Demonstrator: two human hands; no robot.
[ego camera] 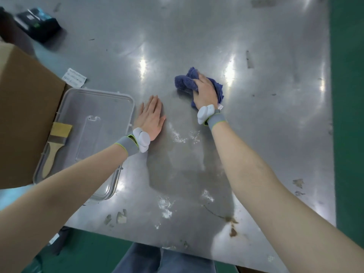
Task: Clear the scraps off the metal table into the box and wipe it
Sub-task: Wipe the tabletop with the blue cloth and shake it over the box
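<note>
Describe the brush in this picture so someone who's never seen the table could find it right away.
Start at the brown cardboard box on the left of the metal table. Beside it lies a clear plastic lid, and the brush rests on that lid's left edge. It is the only wooden-handled thing there, with pale flat bristles.

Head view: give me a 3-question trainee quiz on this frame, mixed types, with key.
1. True or false: the left hand lies flat on the metal table.
2. The right hand grips: A) brush B) blue cloth C) paper slip
3. Fill in: the brush lies on the clear plastic ____.

Key: 1 true; 2 B, the blue cloth; 3 lid.
</note>
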